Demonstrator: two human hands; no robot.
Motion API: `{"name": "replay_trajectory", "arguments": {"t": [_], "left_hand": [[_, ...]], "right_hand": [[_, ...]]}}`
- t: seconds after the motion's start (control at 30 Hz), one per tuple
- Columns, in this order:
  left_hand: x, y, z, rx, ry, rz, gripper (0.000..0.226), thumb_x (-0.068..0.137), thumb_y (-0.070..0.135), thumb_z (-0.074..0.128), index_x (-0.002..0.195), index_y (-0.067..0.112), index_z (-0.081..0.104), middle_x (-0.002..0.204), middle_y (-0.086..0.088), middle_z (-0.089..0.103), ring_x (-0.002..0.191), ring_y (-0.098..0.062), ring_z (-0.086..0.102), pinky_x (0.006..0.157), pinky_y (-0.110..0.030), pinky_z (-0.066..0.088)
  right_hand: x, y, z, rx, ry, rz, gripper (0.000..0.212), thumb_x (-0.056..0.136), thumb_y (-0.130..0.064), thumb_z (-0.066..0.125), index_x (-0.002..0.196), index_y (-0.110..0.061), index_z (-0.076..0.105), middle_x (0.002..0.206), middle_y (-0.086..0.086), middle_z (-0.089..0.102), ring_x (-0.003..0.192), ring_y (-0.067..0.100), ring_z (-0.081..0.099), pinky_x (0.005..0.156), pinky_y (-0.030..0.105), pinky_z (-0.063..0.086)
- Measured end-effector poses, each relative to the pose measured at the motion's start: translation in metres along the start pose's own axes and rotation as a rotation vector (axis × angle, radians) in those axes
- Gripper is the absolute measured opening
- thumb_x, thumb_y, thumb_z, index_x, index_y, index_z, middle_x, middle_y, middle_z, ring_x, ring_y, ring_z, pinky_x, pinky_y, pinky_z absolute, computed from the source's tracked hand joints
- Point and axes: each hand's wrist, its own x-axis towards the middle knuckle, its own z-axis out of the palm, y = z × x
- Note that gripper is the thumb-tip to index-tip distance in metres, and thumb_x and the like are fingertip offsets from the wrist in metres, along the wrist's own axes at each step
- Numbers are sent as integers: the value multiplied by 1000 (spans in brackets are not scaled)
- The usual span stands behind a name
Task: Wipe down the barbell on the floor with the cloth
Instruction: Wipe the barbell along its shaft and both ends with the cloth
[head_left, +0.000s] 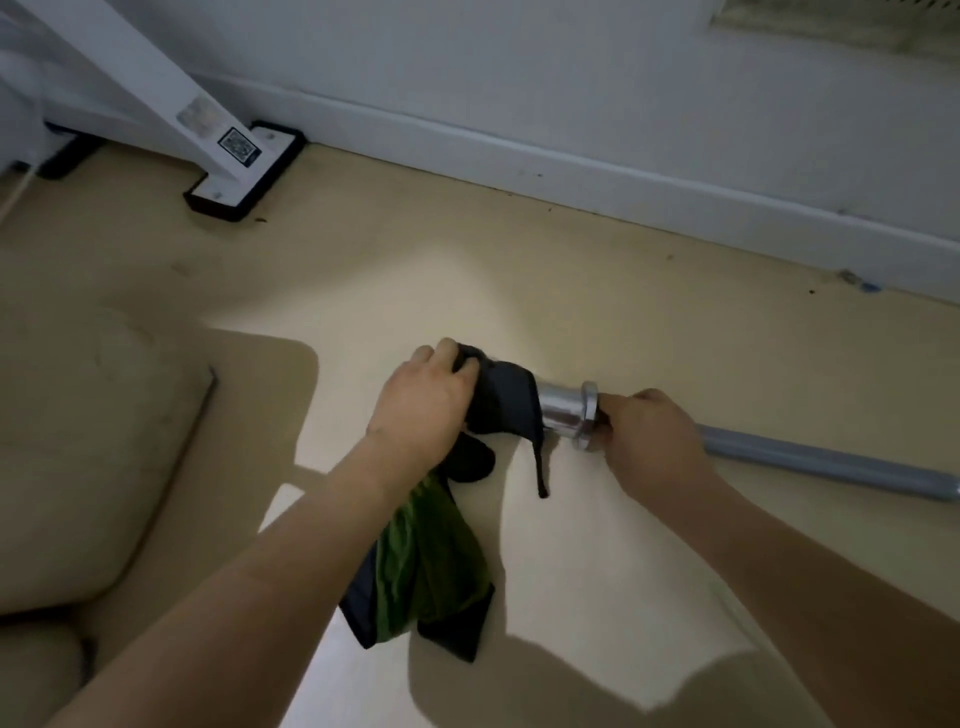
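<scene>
at the centre of the frame, the barbell (826, 461) lies on the pale floor (597, 545), running from the middle out toward the right edge. the left hand (423, 402) has its fingers curled over the cloth (506, 400), bunching it round the end of the chrome sleeve (560, 411). the right hand (652, 439) grips the shaft just beside the collar (589, 415), fingers wrapped round it, seemingly to steady the bar.

by my reading the wipe is at an early stage. only the sleeve end is under cloth; the bare part of the sleeve, the collar and the long grey shaft look yet to be covered, and the bar's far end is out of frame.

the sleeve is a bright, smooth, mirror-like cylinder ending in a wider disc collar; the shaft is thinner and matte grey. the cloth is soft and limp, dark with a green part, its loose tail hanging below the left wrist and a thin strap dangling. the floor looks smooth and beige.
</scene>
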Motion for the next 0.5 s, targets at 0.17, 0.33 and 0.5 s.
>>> {"name": "replay_trajectory", "arguments": {"t": [0.17, 0.33, 0.5], "left_hand": [[10, 82, -3, -9, 12, 223, 47, 48, 15, 80, 93, 12, 65, 87, -6, 60, 67, -21, 59, 45, -26, 40], [9, -3, 1, 1, 7, -103, 51, 70, 18, 71, 118, 12, 53, 111, -10, 52, 92, -31, 57, 59, -37, 49], [23, 33, -1, -21, 45, -143, 51, 73, 9, 65, 121, 10, 48, 116, -11, 48, 96, -27, 53, 63, -31, 44]], "right_hand": [[19, 9, -13, 24, -131, -35, 17, 91, -17, 52, 96, -11, 67, 91, 12, 69, 86, 29, 57, 62, 30, 33], [35, 11, -23, 47, -213, -9, 21, 90, -17, 54, 107, -17, 67, 102, 8, 68, 95, 27, 61, 66, 26, 36], [50, 15, -31, 131, -331, -7, 20, 93, -22, 53, 99, -14, 70, 95, 11, 68, 89, 28, 61, 66, 28, 38]]}}
